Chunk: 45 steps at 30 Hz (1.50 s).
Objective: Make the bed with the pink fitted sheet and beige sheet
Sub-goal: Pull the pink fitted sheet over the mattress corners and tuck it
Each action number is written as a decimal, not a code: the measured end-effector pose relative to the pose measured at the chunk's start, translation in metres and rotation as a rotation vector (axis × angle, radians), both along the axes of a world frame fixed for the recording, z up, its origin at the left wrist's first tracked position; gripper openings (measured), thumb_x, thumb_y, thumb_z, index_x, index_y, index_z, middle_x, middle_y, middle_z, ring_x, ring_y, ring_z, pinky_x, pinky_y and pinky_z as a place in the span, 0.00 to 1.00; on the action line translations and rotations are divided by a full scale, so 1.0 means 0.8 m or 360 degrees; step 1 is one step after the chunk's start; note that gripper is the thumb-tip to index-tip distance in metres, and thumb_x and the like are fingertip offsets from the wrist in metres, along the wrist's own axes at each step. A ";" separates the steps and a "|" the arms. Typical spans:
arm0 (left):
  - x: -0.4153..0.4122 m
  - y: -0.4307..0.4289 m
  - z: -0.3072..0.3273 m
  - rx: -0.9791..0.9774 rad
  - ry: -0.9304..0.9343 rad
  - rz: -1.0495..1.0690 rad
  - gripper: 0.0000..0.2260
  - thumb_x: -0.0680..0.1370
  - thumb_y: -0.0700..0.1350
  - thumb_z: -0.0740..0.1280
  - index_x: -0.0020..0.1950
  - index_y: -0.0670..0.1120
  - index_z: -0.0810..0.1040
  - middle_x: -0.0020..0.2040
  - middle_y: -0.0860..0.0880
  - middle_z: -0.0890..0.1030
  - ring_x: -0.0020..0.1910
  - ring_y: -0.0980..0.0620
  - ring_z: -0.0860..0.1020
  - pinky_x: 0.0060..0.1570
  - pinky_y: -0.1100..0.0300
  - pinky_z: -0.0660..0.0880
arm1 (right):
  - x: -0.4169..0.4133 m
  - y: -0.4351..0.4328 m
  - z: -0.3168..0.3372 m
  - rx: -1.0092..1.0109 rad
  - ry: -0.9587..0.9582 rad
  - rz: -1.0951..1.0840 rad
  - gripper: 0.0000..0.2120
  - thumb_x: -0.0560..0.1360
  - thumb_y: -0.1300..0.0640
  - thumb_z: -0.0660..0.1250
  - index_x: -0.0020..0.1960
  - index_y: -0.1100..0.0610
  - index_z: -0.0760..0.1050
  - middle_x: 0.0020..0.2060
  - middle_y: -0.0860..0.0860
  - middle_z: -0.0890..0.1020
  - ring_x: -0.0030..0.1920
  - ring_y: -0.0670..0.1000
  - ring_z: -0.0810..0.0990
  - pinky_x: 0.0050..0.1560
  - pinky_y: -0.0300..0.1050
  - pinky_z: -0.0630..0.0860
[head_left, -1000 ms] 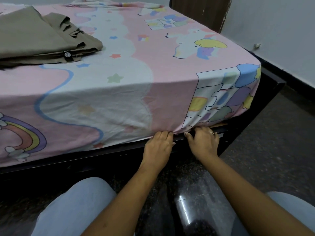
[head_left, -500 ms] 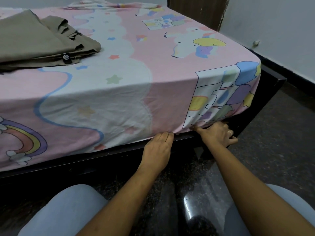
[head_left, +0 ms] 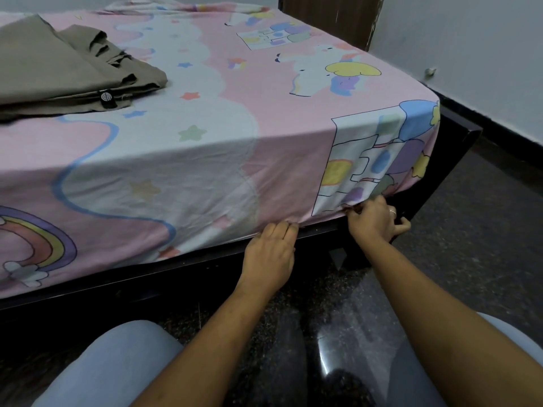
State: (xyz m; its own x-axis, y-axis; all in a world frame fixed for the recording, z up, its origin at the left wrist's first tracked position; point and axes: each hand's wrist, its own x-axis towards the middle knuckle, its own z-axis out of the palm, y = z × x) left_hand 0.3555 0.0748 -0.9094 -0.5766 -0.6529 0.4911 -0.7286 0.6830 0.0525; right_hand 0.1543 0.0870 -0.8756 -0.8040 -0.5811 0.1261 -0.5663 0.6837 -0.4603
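Both arms are reaching forward from between the knees. The left hand (head_left: 269, 254) is lying flat, its fingers straight and pressed together, and the fingertips are touching the lower hem of the pink fitted sheet (head_left: 205, 160) where it meets the dark bed frame (head_left: 176, 268). Just to its right, the right hand (head_left: 373, 220) is curling its fingers round the same hem below the castle print. Those fingertips are hiding under the fabric, so the depth of the grip is hard to make out. The beige sheet (head_left: 58, 74) is lying folded on the mattress, well up and left of both hands, with its left part cut off at the view's border. Beyond the right hand the mattress corner is rounding off, and bare floor (head_left: 484, 230) is opening out to the right.
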 end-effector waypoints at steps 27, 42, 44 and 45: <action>0.058 0.003 -0.007 0.0022 -0.0067 0.0250 0.24 0.64 0.54 0.75 0.55 0.43 0.81 0.47 0.48 0.81 0.45 0.48 0.79 0.43 0.57 0.78 | 0.086 0.013 -0.015 0.0129 0.0540 0.0462 0.11 0.73 0.48 0.66 0.48 0.54 0.80 0.48 0.52 0.81 0.55 0.56 0.76 0.61 0.56 0.59; 0.036 0.003 -0.022 -0.0035 -0.0162 0.0255 0.29 0.67 0.60 0.71 0.64 0.47 0.76 0.56 0.48 0.77 0.54 0.48 0.71 0.50 0.48 0.74 | 0.081 0.002 -0.023 0.0566 0.0594 0.1343 0.45 0.65 0.24 0.34 0.60 0.51 0.73 0.60 0.50 0.77 0.63 0.54 0.72 0.68 0.52 0.61; 0.033 0.003 -0.022 -0.0010 -0.0183 0.0255 0.30 0.67 0.60 0.71 0.64 0.46 0.76 0.55 0.47 0.77 0.54 0.47 0.73 0.50 0.49 0.74 | 0.072 -0.007 -0.012 0.0611 0.0443 0.1383 0.42 0.67 0.22 0.41 0.58 0.50 0.76 0.57 0.51 0.80 0.59 0.54 0.76 0.61 0.50 0.68; 0.032 0.003 -0.023 -0.0003 -0.0175 0.0244 0.30 0.66 0.59 0.72 0.63 0.45 0.77 0.53 0.47 0.78 0.52 0.47 0.74 0.49 0.50 0.75 | 0.068 -0.010 -0.006 0.0632 0.0381 0.1380 0.38 0.70 0.24 0.46 0.57 0.50 0.78 0.55 0.51 0.81 0.57 0.54 0.78 0.57 0.49 0.71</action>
